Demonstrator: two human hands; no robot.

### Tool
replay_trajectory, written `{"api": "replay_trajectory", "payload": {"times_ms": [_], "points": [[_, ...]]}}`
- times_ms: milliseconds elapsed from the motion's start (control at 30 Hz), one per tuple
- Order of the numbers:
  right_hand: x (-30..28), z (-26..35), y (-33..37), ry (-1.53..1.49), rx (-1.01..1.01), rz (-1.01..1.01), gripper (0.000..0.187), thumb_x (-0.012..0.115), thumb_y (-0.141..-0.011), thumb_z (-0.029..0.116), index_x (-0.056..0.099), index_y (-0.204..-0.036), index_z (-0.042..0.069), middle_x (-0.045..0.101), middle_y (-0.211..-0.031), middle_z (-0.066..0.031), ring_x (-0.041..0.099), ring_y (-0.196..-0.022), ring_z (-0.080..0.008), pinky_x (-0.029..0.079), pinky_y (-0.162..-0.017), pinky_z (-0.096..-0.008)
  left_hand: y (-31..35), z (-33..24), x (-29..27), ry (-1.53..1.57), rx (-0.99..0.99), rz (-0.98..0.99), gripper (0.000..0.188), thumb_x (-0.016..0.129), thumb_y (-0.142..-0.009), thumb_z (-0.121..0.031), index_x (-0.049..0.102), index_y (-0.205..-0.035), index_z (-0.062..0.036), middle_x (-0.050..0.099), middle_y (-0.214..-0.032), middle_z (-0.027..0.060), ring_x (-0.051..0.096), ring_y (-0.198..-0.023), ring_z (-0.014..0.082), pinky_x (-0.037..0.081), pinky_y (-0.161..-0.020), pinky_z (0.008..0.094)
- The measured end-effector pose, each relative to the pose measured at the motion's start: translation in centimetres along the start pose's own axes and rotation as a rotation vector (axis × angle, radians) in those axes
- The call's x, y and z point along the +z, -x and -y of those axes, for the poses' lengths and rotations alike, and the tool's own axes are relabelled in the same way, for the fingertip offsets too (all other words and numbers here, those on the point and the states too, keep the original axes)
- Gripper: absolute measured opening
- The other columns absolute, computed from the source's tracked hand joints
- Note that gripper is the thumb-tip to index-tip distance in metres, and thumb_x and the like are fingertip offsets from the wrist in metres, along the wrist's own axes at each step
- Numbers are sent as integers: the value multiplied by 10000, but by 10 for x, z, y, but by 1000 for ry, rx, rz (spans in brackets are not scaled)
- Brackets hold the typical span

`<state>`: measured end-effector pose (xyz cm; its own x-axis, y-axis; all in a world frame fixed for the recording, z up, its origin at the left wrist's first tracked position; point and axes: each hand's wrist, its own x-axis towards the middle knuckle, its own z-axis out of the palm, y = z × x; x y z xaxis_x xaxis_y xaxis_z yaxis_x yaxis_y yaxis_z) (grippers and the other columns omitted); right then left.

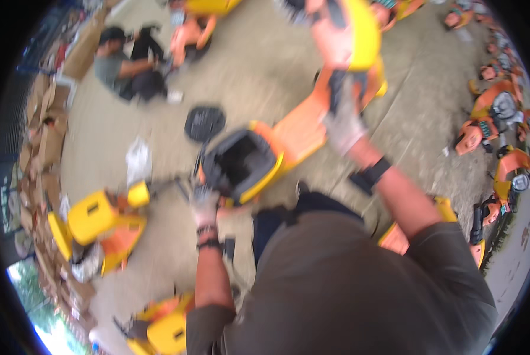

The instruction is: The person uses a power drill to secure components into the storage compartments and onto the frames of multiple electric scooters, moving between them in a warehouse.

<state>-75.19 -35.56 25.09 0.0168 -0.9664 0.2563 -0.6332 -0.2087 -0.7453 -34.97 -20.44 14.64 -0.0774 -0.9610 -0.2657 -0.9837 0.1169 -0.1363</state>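
Squarely ahead: an orange-and-yellow plastic scooter

It stands on the tan concrete floor. The pale-gloved right hand grasps its dark upright handle; the pale-gloved left hand is at the rear, beside the open compartment, its grip too blurred to tell. A flat black disc lies nearby.

This is looking like a workshop. Orange-and-yellow scooters are dotting the concrete floor; cardboard boxes are lining one side.
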Motion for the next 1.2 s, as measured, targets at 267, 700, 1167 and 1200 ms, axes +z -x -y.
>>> {"api": "replay_trajectory", "payload": {"times_ms": [267,700,1167,1200], "points": [[13,-14,11,86,-9,30,937,560,-749,111,-67,-1427,-46,123,-1454,-304,224,-1325,-425,221,-1095,-404,-38,-31,-21,1252,-793,-160,440,724,-631,-51,536,-1023,10,628,-863,62,596,-756,197,498,-693,326],[9,9,13,-168,211,174,969,592,-754,130,-92,-1438,66,367,-1174,-349,448,-1072,-495,400,-923,-491,-27,2,44,1045,-625,-324,320,714,-630,-132,578,-878,17,642,-857,128,612,-786,261,487,-749,359],[-9,24,8,-238,291,229,916,568,-768,135,-47,-1445,84,384,-1186,-308,417,-1127,-461,364,-950,-488,-46,33,112,854,-238,-228,209,547,-804,-234,640,-856,-55,642,-864,124,589,-873,285,444,-846,387],[-7,17,7,-238,290,218,916,568,-768,135,-47,-1445,84,384,-1186,-308,417,-1127,-461,364,-950,-488,-50,38,117,868,-213,-231,215,535,-816,-241,644,-854,-60,642,-865,124,588,-879,287,440,-853,389]]}}
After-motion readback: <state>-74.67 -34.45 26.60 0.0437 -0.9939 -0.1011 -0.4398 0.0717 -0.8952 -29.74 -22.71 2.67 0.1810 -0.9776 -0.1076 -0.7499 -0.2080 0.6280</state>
